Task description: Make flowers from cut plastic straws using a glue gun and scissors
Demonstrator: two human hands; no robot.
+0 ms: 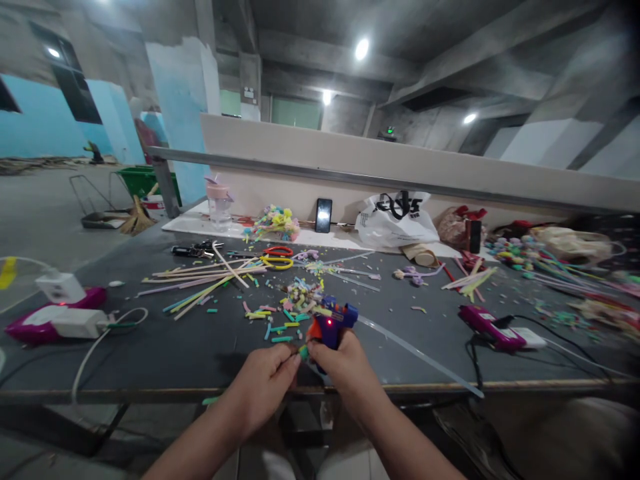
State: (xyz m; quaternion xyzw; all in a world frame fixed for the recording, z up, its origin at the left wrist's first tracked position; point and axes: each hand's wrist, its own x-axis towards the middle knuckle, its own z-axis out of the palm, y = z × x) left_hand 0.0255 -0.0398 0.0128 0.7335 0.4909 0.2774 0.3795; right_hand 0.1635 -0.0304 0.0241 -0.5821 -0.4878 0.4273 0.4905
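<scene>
Near the table's front edge, my left hand [267, 381] is closed, its thumb and fingers pinching a small green and yellow piece [303, 351]. Just to the right, my right hand [345, 363] is wrapped round a blue and orange glue gun [333, 325] with a red light on it. The fingertips of both hands nearly meet at the small piece. A long clear glue stick [420, 351] stretches from the back of the gun toward the right. Short cut coloured pieces [285, 327] lie scattered beyond the hands.
Long pastel strips [200, 283] and red- and yellow-handled scissors [277, 262] lie farther back. Purple power strips [35, 325] with cables sit at left and right [493, 328]. A phone [323, 215], a bottle [219, 207] and a white bag [395, 223] stand along the back.
</scene>
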